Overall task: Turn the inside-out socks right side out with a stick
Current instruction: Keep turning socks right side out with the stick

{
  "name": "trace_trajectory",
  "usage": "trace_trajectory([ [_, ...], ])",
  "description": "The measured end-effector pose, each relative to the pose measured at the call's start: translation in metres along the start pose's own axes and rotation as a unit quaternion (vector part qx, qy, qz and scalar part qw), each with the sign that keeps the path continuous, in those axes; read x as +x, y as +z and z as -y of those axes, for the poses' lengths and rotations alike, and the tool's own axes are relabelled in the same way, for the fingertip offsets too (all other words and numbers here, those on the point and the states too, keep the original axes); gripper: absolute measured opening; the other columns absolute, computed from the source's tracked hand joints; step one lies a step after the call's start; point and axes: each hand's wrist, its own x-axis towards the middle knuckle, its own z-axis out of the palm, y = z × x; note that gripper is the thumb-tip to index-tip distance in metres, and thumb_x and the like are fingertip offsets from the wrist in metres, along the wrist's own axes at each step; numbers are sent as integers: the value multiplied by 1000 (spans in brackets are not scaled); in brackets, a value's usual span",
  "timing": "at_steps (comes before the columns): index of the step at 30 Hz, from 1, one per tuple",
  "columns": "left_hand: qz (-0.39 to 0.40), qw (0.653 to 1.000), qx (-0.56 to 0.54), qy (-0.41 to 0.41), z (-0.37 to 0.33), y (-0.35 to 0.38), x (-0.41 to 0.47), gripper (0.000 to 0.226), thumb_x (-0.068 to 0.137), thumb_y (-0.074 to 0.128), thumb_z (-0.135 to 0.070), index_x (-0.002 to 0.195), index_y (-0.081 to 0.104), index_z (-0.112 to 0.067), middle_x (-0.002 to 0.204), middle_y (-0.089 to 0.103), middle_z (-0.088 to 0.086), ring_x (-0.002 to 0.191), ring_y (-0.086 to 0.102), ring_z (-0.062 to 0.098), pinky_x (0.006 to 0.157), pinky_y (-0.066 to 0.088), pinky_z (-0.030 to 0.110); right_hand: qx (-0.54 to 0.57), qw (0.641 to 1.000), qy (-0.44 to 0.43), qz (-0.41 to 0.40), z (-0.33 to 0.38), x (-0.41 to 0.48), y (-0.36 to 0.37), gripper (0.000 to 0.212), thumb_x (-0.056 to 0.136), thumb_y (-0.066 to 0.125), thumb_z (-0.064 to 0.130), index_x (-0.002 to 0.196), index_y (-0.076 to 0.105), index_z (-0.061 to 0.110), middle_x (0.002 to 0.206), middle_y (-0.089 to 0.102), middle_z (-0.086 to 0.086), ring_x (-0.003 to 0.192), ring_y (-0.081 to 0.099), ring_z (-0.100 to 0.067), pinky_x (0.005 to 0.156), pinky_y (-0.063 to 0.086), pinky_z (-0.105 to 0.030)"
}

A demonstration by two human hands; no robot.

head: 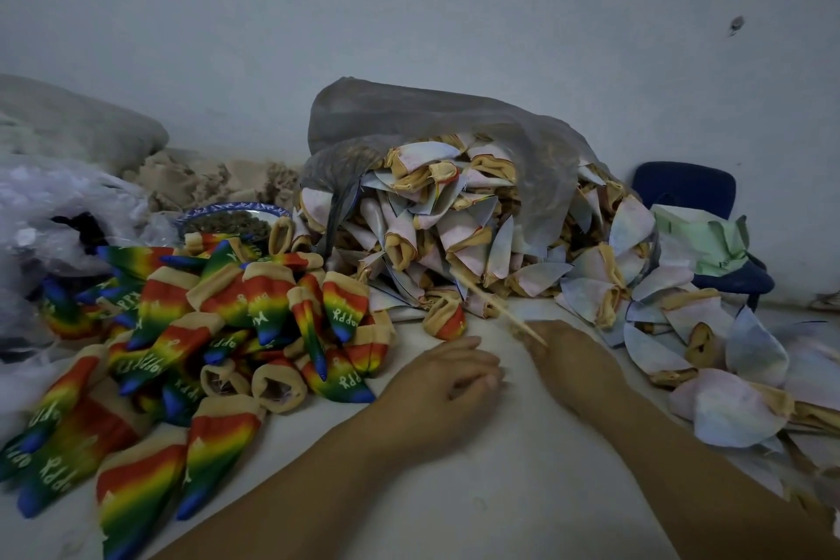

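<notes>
My right hand (573, 363) holds a thin pale wooden stick (497, 307) that slants up and left toward a heap of pale inside-out socks (459, 236) spilling from a grey plastic bag (409, 118). My left hand (447, 382) lies on the white table (500, 491) with its fingers loosely curled, and I see nothing in it. One rainbow sock (447, 319) lies alone just beyond my left hand. A pile of rainbow socks (204, 332) with white lettering covers the table's left side.
More pale socks (727, 377) are scattered to the right. A blue-rimmed plate (236, 218) stands behind the rainbow pile, clear plastic bags (54, 218) at far left. A blue chair (691, 196) with green fabric stands at the right by the wall.
</notes>
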Motion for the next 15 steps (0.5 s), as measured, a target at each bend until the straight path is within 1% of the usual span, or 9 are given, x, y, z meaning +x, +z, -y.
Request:
trace_trajectory([
  [1,2,1000,-5,8,1,1,0,34,103,45,-38,131,62,-32,139,53,-21,135,21,-16,103,13,0,-30,1000,2,9,1,-3,4,31,101,39,32,124,58,24,122,56,0,106,57,-22,85,45,-31],
  [2,0,1000,-6,14,1,1,0,33,103,45,-38,131,62,-32,139,53,-21,134,22,-16,102,13,-1,-54,999,-3,1,2,-6,6,29,101,39,33,118,59,23,118,56,-1,101,57,-22,81,46,-32],
  [5,-37,999,-10,18,3,1,0,33,101,46,-39,125,67,-29,131,60,-17,126,35,-13,104,25,8,-51,998,-17,-21,9,-18,5,20,99,44,35,97,56,20,99,52,-3,85,56,-22,71,46,-35],
  [7,-73,997,-26,17,2,0,0,33,99,46,-40,116,71,-27,118,63,-19,117,45,-9,102,36,15,8,1000,-17,-18,11,-26,2,18,97,49,33,89,55,18,94,53,-3,82,55,-20,69,44,-33],
  [9,-98,994,-39,14,0,-1,-1,31,99,46,-40,112,71,-26,111,62,-23,113,50,-5,100,40,19,114,993,-5,-31,15,-35,-4,14,95,53,29,88,58,18,93,58,-2,80,55,-16,64,40,-27],
  [10,-111,993,-44,13,-1,-2,-1,31,100,46,-40,113,71,-27,109,62,-25,112,50,-6,99,39,17,178,983,6,-43,19,-40,-7,13,93,55,30,85,60,21,90,60,0,78,55,-11,61,38,-23],
  [12,-143,988,-58,7,-4,-4,-2,33,101,45,-44,119,69,-29,108,57,-34,114,45,-17,96,32,5,274,959,24,-63,30,-50,-10,13,91,57,32,81,61,25,85,62,5,74,55,-5,57,36,-17],
  [13,-155,985,-70,2,-7,-4,-3,36,100,44,-46,123,67,-31,109,54,-39,114,42,-23,94,28,-1,303,950,22,-72,35,-55,-10,13,91,57,32,82,63,25,84,63,6,74,55,-3,56,37,-13],
  [15,-166,980,-108,-6,-11,-5,-4,37,99,45,-49,127,64,-36,106,52,-49,113,40,-29,89,29,-5,347,935,1,-75,44,-64,-7,12,92,57,28,85,65,23,81,65,5,68,55,3,55,39,-6],
])
